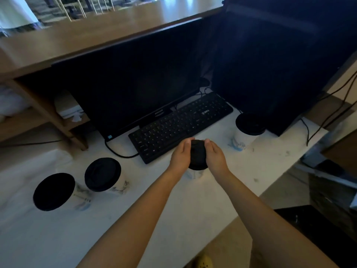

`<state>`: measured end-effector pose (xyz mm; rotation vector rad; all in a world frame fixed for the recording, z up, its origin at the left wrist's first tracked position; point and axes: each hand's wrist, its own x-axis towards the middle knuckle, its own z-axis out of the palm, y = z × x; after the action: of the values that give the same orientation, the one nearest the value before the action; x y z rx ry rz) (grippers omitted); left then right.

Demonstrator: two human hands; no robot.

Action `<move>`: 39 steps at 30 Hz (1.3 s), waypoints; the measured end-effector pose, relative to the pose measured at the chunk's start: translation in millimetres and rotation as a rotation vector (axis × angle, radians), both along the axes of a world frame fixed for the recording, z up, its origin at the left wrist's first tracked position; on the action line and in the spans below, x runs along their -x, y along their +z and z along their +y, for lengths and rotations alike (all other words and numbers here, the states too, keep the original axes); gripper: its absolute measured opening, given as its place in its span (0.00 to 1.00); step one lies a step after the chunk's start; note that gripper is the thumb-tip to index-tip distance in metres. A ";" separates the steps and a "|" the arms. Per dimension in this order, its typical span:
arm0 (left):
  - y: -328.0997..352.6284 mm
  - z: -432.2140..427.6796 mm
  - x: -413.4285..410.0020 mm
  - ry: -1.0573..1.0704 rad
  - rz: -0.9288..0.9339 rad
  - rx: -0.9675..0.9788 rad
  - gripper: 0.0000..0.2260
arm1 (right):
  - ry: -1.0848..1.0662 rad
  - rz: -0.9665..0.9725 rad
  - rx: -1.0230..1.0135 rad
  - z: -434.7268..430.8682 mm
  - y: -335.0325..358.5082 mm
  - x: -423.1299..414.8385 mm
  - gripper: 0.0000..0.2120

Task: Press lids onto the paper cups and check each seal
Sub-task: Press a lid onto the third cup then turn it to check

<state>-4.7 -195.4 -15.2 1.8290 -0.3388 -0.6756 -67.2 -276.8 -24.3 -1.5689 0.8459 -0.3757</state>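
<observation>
Our left hand (180, 154) and right hand (216, 156) cup the black lid (197, 157) on the middle cup (195, 174) before the keyboard (179, 124), fingers curled around its rim; cup mostly hidden, seal unreadable.

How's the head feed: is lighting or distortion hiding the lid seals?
Head view: dim, slightly soft, with glare on the upper counter. Wide-angle stretch tilts the two left cups. Black lid between left hand and right hand shows no rim detail.
</observation>
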 end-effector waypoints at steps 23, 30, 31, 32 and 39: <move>-14.5 11.0 8.4 0.086 -0.305 -0.020 0.15 | 0.109 0.084 0.146 7.8 -7.8 -6.3 0.17; -12.8 13.3 7.3 0.036 -0.327 -0.059 0.15 | 0.103 0.084 0.097 11.2 -8.2 -5.7 0.19; -9.9 14.9 6.2 -0.009 -0.318 -0.074 0.16 | 0.111 0.086 0.038 11.4 -4.9 -4.1 0.20; -6.7 16.1 3.6 -0.064 -0.307 -0.093 0.16 | 0.120 0.069 -0.049 10.3 -1.3 -1.5 0.20; 11.6 6.8 -14.3 -0.334 -0.724 -0.396 0.22 | 0.268 -0.004 -0.157 -6.2 -38.4 57.8 0.23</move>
<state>9.7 -188.7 -3.6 2.3917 -1.0650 -0.2809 -125.0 -283.0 -62.7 -1.5105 0.6354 -0.1159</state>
